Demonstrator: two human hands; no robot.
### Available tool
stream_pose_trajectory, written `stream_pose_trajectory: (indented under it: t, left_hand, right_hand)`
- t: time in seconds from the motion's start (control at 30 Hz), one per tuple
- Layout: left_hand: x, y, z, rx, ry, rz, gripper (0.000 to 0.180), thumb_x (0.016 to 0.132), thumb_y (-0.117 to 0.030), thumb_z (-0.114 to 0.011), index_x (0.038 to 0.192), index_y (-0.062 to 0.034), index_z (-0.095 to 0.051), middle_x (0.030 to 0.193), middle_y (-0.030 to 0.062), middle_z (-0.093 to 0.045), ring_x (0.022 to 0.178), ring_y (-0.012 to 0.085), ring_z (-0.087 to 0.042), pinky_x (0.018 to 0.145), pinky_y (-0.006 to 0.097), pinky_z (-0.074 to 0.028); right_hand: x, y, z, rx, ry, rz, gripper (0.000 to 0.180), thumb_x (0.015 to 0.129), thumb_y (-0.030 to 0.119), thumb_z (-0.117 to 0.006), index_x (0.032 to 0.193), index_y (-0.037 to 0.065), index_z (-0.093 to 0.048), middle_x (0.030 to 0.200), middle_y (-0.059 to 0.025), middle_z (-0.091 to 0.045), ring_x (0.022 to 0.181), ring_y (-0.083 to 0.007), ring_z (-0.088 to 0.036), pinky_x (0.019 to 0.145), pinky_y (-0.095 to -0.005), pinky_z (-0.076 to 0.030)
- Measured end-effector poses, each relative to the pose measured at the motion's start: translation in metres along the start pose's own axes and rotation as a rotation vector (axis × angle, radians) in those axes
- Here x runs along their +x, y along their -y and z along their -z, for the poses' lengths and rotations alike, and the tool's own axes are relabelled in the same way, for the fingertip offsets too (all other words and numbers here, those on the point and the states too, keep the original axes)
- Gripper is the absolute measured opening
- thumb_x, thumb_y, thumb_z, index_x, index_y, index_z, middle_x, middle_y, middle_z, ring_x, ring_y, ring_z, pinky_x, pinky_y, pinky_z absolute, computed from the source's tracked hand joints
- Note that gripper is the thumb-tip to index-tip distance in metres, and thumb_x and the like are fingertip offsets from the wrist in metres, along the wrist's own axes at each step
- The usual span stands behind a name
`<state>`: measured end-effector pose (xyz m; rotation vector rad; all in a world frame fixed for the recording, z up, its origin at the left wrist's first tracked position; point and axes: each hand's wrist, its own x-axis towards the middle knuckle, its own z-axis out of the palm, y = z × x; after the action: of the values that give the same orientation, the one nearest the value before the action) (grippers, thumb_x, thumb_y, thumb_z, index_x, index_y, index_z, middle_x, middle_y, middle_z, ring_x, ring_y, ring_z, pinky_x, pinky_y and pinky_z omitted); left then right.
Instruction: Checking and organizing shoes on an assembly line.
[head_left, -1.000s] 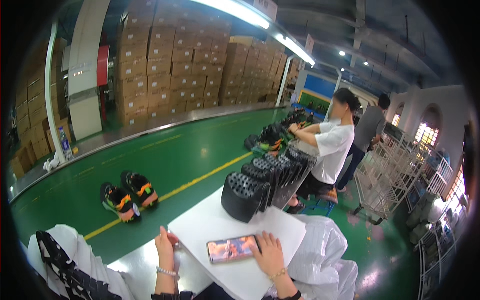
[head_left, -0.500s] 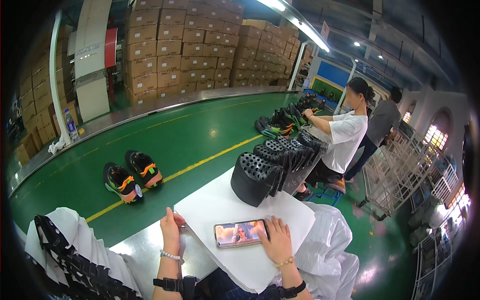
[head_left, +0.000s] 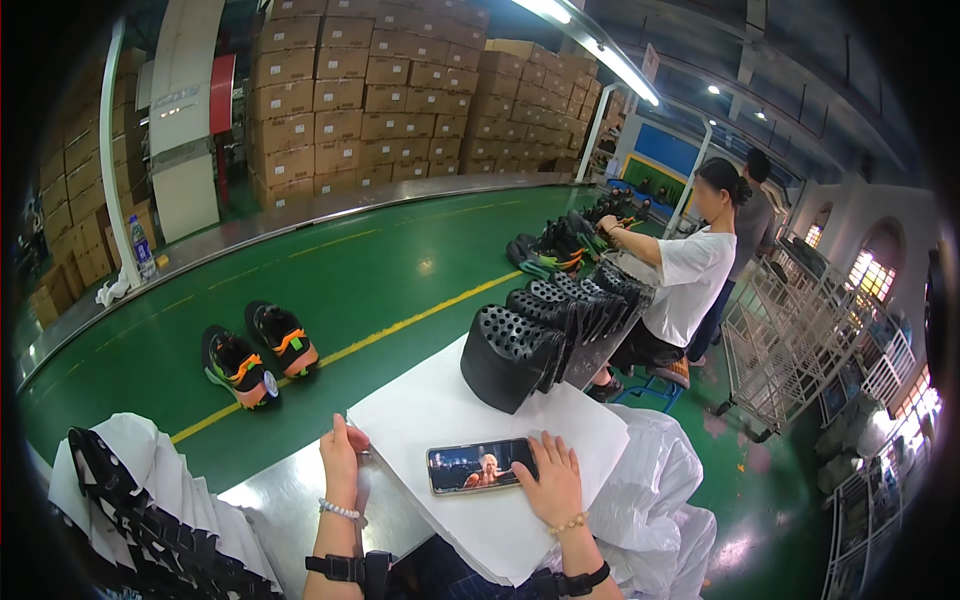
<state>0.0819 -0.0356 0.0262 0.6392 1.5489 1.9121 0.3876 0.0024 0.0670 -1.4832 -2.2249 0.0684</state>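
Observation:
A smartphone (head_left: pixel 482 466) lies face up on a stack of white paper sheets (head_left: pixel 400 410), with a moving picture on its screen. My right hand (head_left: pixel 553 480) rests flat on the sheets at the phone's right end, fingers spread, its thumb at the screen's edge. Beside the stack's left edge is my left hand (head_left: pixel 342 450), thumb apart from the raised fingers and nothing visible in it. Beyond the phone stands a row of black blocks with round holes in their tops (head_left: pixel 515 350). A pair of black shoes with orange trim (head_left: pixel 240 368) sits on the green belt (head_left: pixel 400 270).
White and black dotted material (head_left: pixel 150 500) is heaped at my left. White plastic sheeting (head_left: pixel 665 500) hangs at my right. A seated co-worker (head_left: pixel 695 250) handles shoes farther along the belt, another person standing behind. Wire racks (head_left: pixel 790 340) stand right; cartons (head_left: pixel 370 100) line the back.
The shoe pair has shifted slightly left along the belt. The phone's picture has changed. The co-worker's hands and the standing person have moved a little. My hands keep their places.

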Motion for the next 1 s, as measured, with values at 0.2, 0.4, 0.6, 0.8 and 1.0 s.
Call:
stream_pose_trajectory:
  t: [0.2,0.4,0.6,0.8,1.0]
  left_hand:
    - [-0.0021,0.0009,0.0009,0.015,-0.015,0.005,0.057,0.095,-0.042,-0.037,0.058,-0.0044,-0.055,0.056,0.0049,-0.057,0.052,0.0128,-0.053,0.054,0.024,-0.043]
    - [-0.0022,-0.0041,-0.0007,0.010,-0.018,0.023,0.057,0.096,-0.041,-0.036,0.056,-0.0044,-0.055,0.055,0.0047,-0.057,0.052,0.0123,-0.052,0.053,0.024,-0.042]
    - [-0.0018,-0.0015,-0.0011,0.008,-0.019,-0.004,0.057,0.096,-0.040,-0.036,0.056,-0.0042,-0.056,0.055,0.0045,-0.056,0.052,0.0122,-0.052,0.053,0.024,-0.042]
    - [-0.0007,0.0007,0.0009,-0.006,-0.007,0.055,0.056,0.096,-0.040,-0.036,0.057,-0.0044,-0.055,0.055,0.0045,-0.056,0.051,0.0119,-0.052,0.053,0.024,-0.042]
    - [-0.0007,-0.0017,-0.0012,-0.016,-0.011,0.007,0.056,0.096,-0.040,-0.037,0.056,-0.0041,-0.055,0.055,0.0043,-0.056,0.051,0.0119,-0.052,0.053,0.024,-0.041]
  right_hand:
    - [-0.0007,0.0005,-0.0009,-0.003,-0.002,0.003,0.056,0.086,0.046,-0.048,0.126,0.007,-0.047,0.135,-0.0183,-0.040,0.128,-0.0362,-0.032,0.107,-0.0471,-0.020]
    - [0.0002,0.0008,-0.0004,-0.002,-0.002,0.001,0.056,0.085,0.046,-0.049,0.126,0.007,-0.048,0.135,-0.0184,-0.041,0.128,-0.0360,-0.032,0.107,-0.0470,-0.020]
    - [-0.0003,0.0012,0.0001,0.001,-0.008,-0.003,0.056,0.085,0.046,-0.049,0.126,0.007,-0.048,0.135,-0.0183,-0.041,0.127,-0.0360,-0.033,0.107,-0.0470,-0.020]
    - [-0.0006,-0.0009,-0.0025,-0.003,-0.005,-0.002,0.055,0.085,0.045,-0.049,0.126,0.007,-0.048,0.135,-0.0181,-0.041,0.127,-0.0359,-0.033,0.107,-0.0469,-0.020]
    - [0.0004,0.0006,-0.0002,0.002,-0.009,-0.007,0.054,0.086,0.045,-0.047,0.126,0.007,-0.048,0.134,-0.0181,-0.041,0.127,-0.0361,-0.033,0.107,-0.0469,-0.020]
